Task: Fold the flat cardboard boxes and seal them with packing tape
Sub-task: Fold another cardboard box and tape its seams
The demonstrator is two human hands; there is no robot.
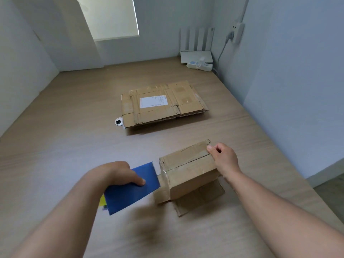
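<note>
the left hand grips a blue tape dispenser, its front edge just beside the folded box. the right hand pinches the box's far corner. the box lies between the hands, its seam running from one hand to the other. the flat boxes lie beyond both hands.

Single wide-angle view from the head
The camera looks forward and down from just above the table, near enough that the box sits in the lower centre, facing the far wall
</note>
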